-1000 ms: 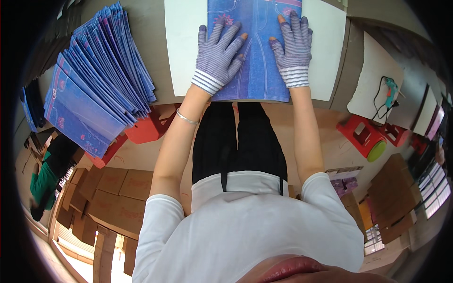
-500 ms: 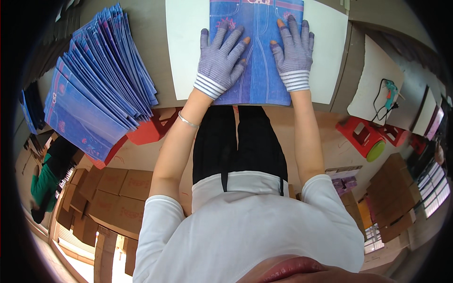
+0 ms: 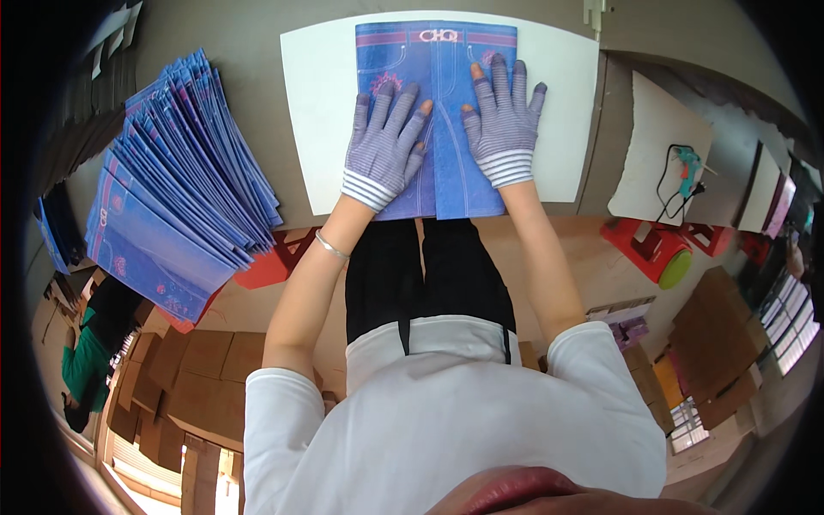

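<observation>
the view has shifted, baring the far edge of the blue sheet; left, a fanned stack overhangs the near edge of the table; the left hand, flat, fingers apart, crosses the sheet's left edge; white board margins flank the sheet atop it; the right hand, likewise spread, crosses its right edge; farther right, a glue gun

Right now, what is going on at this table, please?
A person rests the left hand and right hand, both in striped purple-grey gloves, on a flat blue denim-print piece, which lies on a white sheet. A fanned stack of similar blue pieces is to the left; a teal gun-shaped tool lies to the right.
</observation>
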Available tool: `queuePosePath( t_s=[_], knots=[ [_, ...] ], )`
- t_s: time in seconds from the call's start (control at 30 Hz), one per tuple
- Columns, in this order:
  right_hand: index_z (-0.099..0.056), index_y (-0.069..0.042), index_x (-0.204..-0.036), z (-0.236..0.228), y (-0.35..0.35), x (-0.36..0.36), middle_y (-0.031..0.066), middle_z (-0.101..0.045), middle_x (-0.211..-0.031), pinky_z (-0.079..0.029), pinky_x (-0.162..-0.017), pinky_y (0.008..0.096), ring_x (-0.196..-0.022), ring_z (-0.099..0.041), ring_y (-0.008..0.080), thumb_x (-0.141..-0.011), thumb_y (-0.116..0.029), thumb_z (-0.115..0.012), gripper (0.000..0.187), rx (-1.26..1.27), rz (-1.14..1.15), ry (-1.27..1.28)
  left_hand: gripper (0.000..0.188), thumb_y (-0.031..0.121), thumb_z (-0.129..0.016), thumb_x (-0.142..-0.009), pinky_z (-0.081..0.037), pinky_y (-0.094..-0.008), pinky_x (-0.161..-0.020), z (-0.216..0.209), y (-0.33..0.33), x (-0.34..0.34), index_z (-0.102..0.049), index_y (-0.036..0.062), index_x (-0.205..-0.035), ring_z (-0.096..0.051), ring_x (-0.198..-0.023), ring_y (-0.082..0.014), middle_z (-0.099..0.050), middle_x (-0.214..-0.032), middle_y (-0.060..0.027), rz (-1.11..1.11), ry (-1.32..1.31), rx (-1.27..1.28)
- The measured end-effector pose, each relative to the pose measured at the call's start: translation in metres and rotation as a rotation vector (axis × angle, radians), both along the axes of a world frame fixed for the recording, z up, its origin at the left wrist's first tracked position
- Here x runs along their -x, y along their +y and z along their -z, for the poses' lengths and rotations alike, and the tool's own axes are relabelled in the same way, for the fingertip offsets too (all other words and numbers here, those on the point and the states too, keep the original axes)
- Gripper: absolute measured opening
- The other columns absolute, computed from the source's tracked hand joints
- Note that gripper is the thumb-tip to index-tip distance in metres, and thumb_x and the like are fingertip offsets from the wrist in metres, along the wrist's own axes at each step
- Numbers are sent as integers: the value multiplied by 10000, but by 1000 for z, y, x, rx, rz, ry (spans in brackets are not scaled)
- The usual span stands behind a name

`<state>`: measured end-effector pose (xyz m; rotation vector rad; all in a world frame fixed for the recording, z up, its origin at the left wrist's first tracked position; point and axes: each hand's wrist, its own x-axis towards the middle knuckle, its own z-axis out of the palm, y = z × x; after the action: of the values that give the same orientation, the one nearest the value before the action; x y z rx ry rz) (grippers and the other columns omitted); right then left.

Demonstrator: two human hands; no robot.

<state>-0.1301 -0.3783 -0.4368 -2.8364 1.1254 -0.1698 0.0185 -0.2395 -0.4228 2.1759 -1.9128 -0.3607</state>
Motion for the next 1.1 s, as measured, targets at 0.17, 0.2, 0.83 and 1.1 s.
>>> queuePosePath(
  t_s=[0.17,0.2,0.83,1.1],
  knots=[
    [-481,-161,-1347,-3,-63,-30,94,-439,-1417,-206,-1063,648,-1365,-319,319,-860,-448,-554,570,75,-114,-35,606,390,-553,-862,-193,-541,-1121,2,-51,-40,-412,150,-1401,-301,-1348,-385,-346,-1476,-125,70,-135,95],
    [-471,-112,-1340,-11,-78,-40,118,-434,-1417,-218,-1065,632,-1357,-321,332,-867,-402,-524,557,78,-158,-55,577,397,-538,-875,-229,-537,-1098,4,-73,-57,-431,144,-1382,-323,-1333,-372,-366,-1462,-123,114,-225,134],
    [-642,-80,-1148,-44,128,113,117,-599,-1231,-320,-1070,457,-1212,-512,311,-821,-130,-579,337,-691,-126,-434,298,17,-537,-890,-518,-277,-788,-35,91,34,-568,-24,-1183,-630,-894,-154,-651,-1053,-91,-976,1002,331],
    [-631,6,-1139,-54,130,122,136,-639,-1182,-414,-998,349,-1154,-575,230,-859,0,-472,322,-1004,185,-721,340,76,-654,-834,-497,-294,-779,-43,119,53,-611,-32,-1154,-594,-848,-138,-666,-967,-97,-1005,1196,59]
  ],
)
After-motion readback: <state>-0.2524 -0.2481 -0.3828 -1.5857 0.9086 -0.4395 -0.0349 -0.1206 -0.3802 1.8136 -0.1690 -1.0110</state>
